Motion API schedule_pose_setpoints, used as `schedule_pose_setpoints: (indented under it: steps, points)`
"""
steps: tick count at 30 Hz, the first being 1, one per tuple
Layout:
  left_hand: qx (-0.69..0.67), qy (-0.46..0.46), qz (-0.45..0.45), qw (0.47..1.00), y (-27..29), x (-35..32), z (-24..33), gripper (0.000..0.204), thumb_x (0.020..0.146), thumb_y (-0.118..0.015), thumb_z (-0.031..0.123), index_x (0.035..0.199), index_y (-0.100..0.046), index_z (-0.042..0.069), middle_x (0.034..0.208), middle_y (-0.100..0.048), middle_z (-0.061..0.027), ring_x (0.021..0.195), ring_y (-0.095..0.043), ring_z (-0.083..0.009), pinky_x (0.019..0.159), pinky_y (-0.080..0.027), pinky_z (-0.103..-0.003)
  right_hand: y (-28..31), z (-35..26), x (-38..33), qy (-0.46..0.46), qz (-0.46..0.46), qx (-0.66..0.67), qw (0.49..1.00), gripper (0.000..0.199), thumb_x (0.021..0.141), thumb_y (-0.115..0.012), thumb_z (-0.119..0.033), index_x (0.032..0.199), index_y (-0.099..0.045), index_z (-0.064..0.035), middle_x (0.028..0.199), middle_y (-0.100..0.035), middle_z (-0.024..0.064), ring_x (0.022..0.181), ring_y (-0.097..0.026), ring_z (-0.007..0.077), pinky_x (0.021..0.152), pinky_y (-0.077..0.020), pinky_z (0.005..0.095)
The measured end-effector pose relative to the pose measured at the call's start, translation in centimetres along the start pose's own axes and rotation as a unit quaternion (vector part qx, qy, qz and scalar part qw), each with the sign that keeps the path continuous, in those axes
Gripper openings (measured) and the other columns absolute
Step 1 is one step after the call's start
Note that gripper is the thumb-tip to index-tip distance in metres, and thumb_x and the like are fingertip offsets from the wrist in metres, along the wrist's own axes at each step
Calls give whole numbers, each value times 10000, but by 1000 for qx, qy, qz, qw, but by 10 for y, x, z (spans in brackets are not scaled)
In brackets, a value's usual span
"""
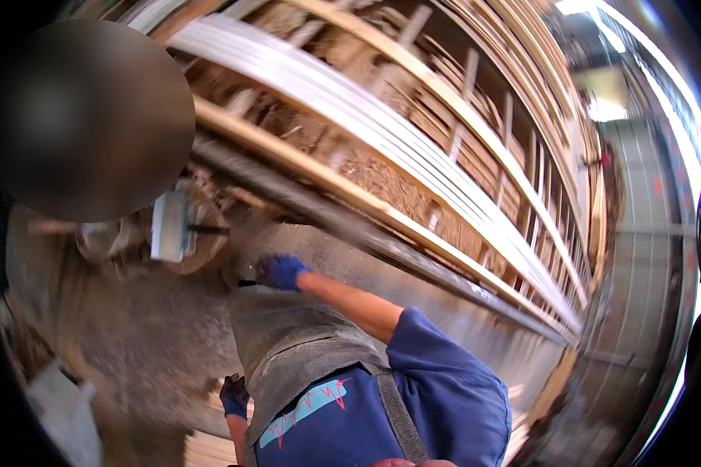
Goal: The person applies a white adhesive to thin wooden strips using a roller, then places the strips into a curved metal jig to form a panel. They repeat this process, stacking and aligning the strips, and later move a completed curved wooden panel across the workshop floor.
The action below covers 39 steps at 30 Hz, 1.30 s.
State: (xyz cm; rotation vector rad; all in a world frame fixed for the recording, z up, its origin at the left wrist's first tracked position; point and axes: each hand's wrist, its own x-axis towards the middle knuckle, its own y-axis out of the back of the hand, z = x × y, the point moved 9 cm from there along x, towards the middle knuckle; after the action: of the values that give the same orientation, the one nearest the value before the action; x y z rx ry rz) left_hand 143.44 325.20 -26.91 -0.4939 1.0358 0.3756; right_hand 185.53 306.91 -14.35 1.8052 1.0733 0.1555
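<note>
Pale boards [204, 450] lie at the lower edge, near the person's left hand [234, 395]. That hand, in a dark and blue glove, hangs low beside the apron with its fingers loosely bent; whether it grips anything cannot be told. The right hand [283, 272], gloved alike, reaches forward in front of the apron [296, 335]. It is blurred, so its grip cannot be told; one small dark object [246, 282] shows just beside it.

No board appears raised in either hand. Long white strips [382, 117] already lie across a rack, but how much is finished or left cannot be judged.

Counted: two gloved hands, one apron, one navy shirt [459, 381]. Two long yellowish timbers flank the white strips, the nearer timber [288, 156] and the farther timber [444, 97]; one dark rail [350, 226] runs below. The strips and boards are too blurred or cut off to count. One pale block [169, 226] stands left of the rail above the grey floor [156, 335].
</note>
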Motion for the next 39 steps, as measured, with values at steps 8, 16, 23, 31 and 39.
schedule_pose_setpoints:
  steps: [8, 16, 23, 31, 39]
  points:
    - [-75, -67, -282, 954, -254, -18, 226, 305, 973, -410, 369, 1095, -567, 138, 1101, -612, -35, 915, -581, -198, 779, -476, -333, -15, 154, -441, -376, 8, 244, 894, 380, 861, -508, -375, 1058, -624, -72, 1010, -643, 195, 965, -605, 369, 823, -474, 441]
    - [279, -268, -346, 855, -651, -181, 257, 472, 973, -413, 392, 1189, -540, -8, 981, -640, -137, 856, -626, -212, 774, -521, -338, -33, 254, -723, -536, 162, 269, 783, 337, 829, -533, -345, 938, -655, -51, 943, -648, 203, 912, -613, 378, 779, -487, 442]
    - [450, -214, -547, 672, -888, -259, 105, 322, 950, -495, 204, 1110, -574, -65, 969, -645, -135, 881, -644, -222, 791, -530, -366, -131, 265, -872, -614, 345, 479, 524, 323, 876, -564, -328, 981, -651, -34, 796, -674, 119, 688, -638, 182, 633, -497, 330]
    - [573, -138, -636, 497, -1045, -302, -112, 258, 939, -506, 119, 1126, -585, -40, 958, -659, -109, 883, -621, -161, 826, -497, -304, -339, 175, -1013, -642, 316, 666, 211, 336, 899, -542, -347, 1035, -610, -47, 861, -688, 119, 654, -655, 205, 531, -493, 313]
    - [584, -147, -614, 510, -1157, -346, -317, 317, 958, -501, 218, 1136, -577, -33, 952, -665, -135, 874, -636, -190, 811, -512, -320, -379, 204, -1314, -677, 422, 591, 123, 291, 889, -538, -292, 985, -606, -26, 787, -679, 105, 619, -643, 189, 501, -470, 294]
